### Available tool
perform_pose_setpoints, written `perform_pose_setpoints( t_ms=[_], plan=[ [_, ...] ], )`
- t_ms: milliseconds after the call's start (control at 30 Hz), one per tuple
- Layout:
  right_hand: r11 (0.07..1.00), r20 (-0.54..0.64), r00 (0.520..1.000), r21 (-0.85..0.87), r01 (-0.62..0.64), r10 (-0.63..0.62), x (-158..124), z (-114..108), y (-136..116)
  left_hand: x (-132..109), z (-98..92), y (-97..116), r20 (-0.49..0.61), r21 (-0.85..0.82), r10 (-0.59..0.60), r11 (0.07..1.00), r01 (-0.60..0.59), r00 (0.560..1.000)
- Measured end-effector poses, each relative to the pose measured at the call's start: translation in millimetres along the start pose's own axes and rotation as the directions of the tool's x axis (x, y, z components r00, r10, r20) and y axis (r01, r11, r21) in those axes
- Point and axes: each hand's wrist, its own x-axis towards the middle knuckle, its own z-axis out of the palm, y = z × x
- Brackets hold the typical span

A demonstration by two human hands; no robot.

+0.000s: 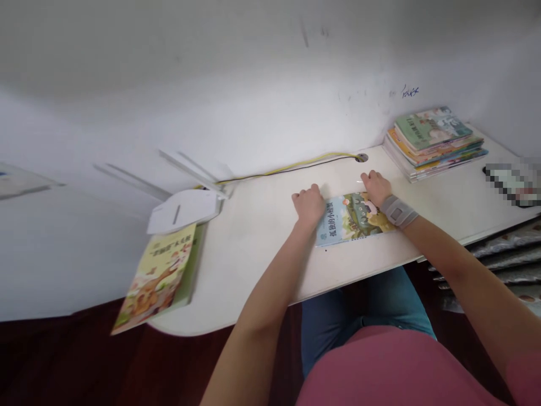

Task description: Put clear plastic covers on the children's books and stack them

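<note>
A picture book (357, 217) with a blue, green and yellow cover lies flat on the white desk (249, 248), between my two hands. My left hand (309, 204) is closed at the book's left upper corner, its fingers curled. My right hand (376, 187), with a grey band on the wrist, is closed at the right upper edge of the same book. Whatever either hand may pinch is hidden or too small to make out.
A stack of books (435, 138) stands at the back right, near a phone (513, 183). At the left are a white router (183, 211) with antennas and yellow-covered books (158, 276) overhanging the desk edge. Cables (287, 167) run along the wall.
</note>
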Motion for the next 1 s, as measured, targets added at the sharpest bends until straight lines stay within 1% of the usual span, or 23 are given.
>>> perform_pose_setpoints(
  t_ms=[67, 100, 167, 200, 267, 333, 400, 467, 500, 567, 633, 667, 700, 733, 767, 867, 933, 967, 1000],
  plan=[
    [0.998, -0.017, 0.998, -0.001, 0.058, -0.058, 5.8, 2.8, -5.4, -8.4, -4.2, -1.9, -0.008, 0.047, -0.01, 0.999, 0.01, 1.0],
    [0.996, -0.025, 0.996, 0.001, 0.088, -0.088, 7.5, 4.5, -6.4, -14.1, -5.3, 0.5, -0.033, 0.061, 0.013, 0.998, -0.011, 0.999],
    [0.991, -0.036, 0.99, 0.011, 0.135, -0.134, 9.4, 7.9, -5.1, -27.5, -4.3, 11.9, -0.078, 0.072, 0.115, 0.991, -0.11, 0.99],
    [0.989, -0.044, 0.988, 0.017, 0.147, -0.146, 9.9, 9.5, -3.2, -34.6, -2.1, 19.9, -0.071, 0.061, 0.174, 0.984, -0.169, 0.982],
    [0.987, -0.059, 0.986, 0.029, 0.156, -0.154, 11.1, 11.7, 1.8, -47.3, 5.1, 36.8, 0.024, 0.002, 0.256, 0.967, -0.256, 0.966],
    [0.987, -0.064, 0.987, 0.048, 0.15, -0.147, 12.4, 11.8, 5.6, -56.0, 13.5, 50.0, 0.115, -0.05, 0.286, 0.958, -0.282, 0.951],
    [0.99, -0.077, 0.99, 0.065, 0.125, -0.12, 12.3, 9.7, 4.3, -59.8, 20.1, 56.9, 0.141, -0.063, 0.292, 0.956, -0.285, 0.946],
    [0.992, -0.148, 0.984, 0.071, 0.109, -0.097, 8.5, 6.3, -4.9, -60.1, 23.7, 58.5, 0.139, -0.062, 0.286, 0.958, -0.28, 0.948],
    [0.989, -0.193, 0.975, 0.076, 0.13, -0.113, 4.7, 5.1, -12.0, -59.5, 24.3, 58.0, 0.14, -0.065, 0.284, 0.959, -0.277, 0.949],
    [0.961, -0.239, 0.943, 0.098, 0.259, -0.23, -6.8, 4.9, -27.3, -57.8, 24.0, 54.7, 0.145, -0.062, 0.3, 0.954, -0.294, 0.943],
    [0.897, -0.181, 0.901, 0.136, 0.42, -0.395, -21.1, 8.8, -36.0, -55.7, 22.5, 47.4, 0.156, -0.053, 0.355, 0.935, -0.351, 0.922],
    [0.88, -0.136, 0.891, 0.146, 0.451, -0.434, -27.8, 11.7, -35.4, -54.4, 21.6, 41.8, 0.16, -0.052, 0.388, 0.922, -0.384, 0.908],
    [0.881, -0.097, 0.891, 0.138, 0.453, -0.444, -33.5, 14.9, -31.3, -53.0, 20.4, 34.8, 0.16, -0.055, 0.41, 0.912, -0.406, 0.898],
    [0.897, -0.068, 0.905, 0.121, 0.425, -0.419, -37.9, 17.7, -24.1, -51.6, 19.0, 26.7, 0.159, -0.059, 0.412, 0.911, -0.408, 0.897],
    [0.916, -0.041, 0.922, 0.104, 0.387, -0.385, -40.8, 19.9, -15.2, -50.3, 17.4, 18.1, 0.158, -0.064, 0.391, 0.92, -0.385, 0.907],
    [0.953, 0.006, 0.954, 0.054, 0.298, -0.298, -43.0, 19.6, 7.4, -48.5, 10.7, -3.3, 0.155, -0.039, 0.231, 0.973, -0.228, 0.96],
    [0.961, 0.005, 0.962, 0.025, 0.274, -0.274, -42.1, 14.5, 8.4, -50.3, 5.8, -6.9, 0.127, 0.009, 0.159, 0.987, -0.162, 0.979],
    [0.962, -0.011, 0.962, 0.019, 0.273, -0.273, -42.0, 11.5, 4.1, -52.0, 3.8, -4.7, 0.106, 0.027, 0.162, 0.986, -0.166, 0.981],
    [0.96, -0.035, 0.96, 0.026, 0.28, -0.279, -42.3, 8.8, -2.6, -53.9, 2.6, -0.3, 0.09, 0.035, 0.19, 0.98, -0.194, 0.978]
  ],
)
